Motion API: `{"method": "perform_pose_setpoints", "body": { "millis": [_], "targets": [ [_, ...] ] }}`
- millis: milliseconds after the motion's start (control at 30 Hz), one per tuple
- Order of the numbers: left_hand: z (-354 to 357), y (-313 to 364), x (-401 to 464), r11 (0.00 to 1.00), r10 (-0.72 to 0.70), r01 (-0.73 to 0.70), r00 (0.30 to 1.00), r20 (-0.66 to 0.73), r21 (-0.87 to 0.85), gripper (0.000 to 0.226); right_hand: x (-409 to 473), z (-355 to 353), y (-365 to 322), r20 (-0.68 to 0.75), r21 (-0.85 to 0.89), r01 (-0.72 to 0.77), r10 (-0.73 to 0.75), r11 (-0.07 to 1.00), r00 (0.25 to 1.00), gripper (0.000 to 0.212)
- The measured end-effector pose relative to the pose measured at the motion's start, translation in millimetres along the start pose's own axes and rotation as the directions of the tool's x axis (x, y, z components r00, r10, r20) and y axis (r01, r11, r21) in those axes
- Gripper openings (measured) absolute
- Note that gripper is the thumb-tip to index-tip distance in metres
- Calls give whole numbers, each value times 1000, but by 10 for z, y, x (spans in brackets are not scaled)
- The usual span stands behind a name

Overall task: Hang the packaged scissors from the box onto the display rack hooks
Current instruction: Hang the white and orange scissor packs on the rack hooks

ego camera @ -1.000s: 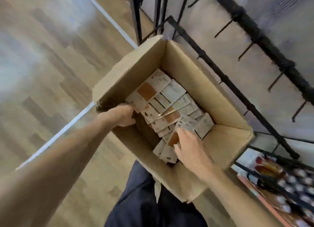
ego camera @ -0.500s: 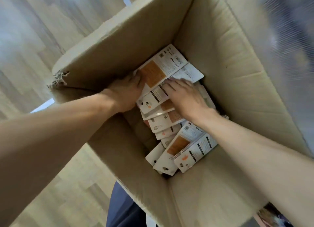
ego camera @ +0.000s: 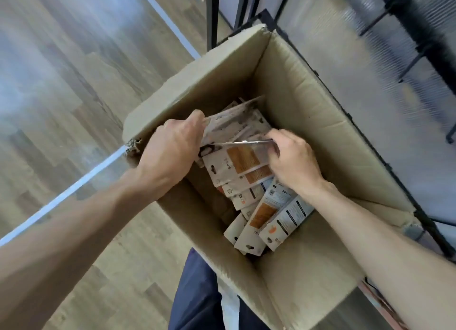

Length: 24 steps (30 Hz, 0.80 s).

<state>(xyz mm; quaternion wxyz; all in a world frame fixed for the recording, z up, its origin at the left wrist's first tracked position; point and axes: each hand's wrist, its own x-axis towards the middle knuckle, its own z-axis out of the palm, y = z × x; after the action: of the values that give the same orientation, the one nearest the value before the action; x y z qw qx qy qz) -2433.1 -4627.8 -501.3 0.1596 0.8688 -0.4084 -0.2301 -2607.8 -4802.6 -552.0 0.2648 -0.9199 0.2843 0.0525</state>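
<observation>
Both hands, left (ego camera: 170, 149) and right (ego camera: 293, 160), pinch white-and-orange carded scissor packs (ego camera: 243, 145) inside the open brown cardboard box (ego camera: 308, 102); lifting them squarely should avoid spilling.

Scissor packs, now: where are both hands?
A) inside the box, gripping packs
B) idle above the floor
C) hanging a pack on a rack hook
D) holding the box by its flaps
A: the left hand and right hand are both down in the cardboard box, fingers curled on scissor packs; the rack hooks hold nothing in view.
</observation>
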Motion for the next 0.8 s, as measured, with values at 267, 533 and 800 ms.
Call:
{"method": "perform_pose_setpoints", "body": {
  "millis": [267, 533, 800],
  "targets": [
    [-458, 126, -510, 952, -160, 119, 979, -127, -283, 9, -570, -811, -243, 204, 116, -218, 191, 969, 960, 8],
    [-1256, 670, -866, 934, 86, -155, 972, -217, -322, 24, -1300, -1550, -797, 173, 471, -384, 344, 794, 923, 7],
    [-1782, 1656, -1337, 881, 387, -430, 895, -220, -199, 17, -2287, -2156, -1009, 14, 636, -328, 415, 699, 910, 20]
  ]
}}
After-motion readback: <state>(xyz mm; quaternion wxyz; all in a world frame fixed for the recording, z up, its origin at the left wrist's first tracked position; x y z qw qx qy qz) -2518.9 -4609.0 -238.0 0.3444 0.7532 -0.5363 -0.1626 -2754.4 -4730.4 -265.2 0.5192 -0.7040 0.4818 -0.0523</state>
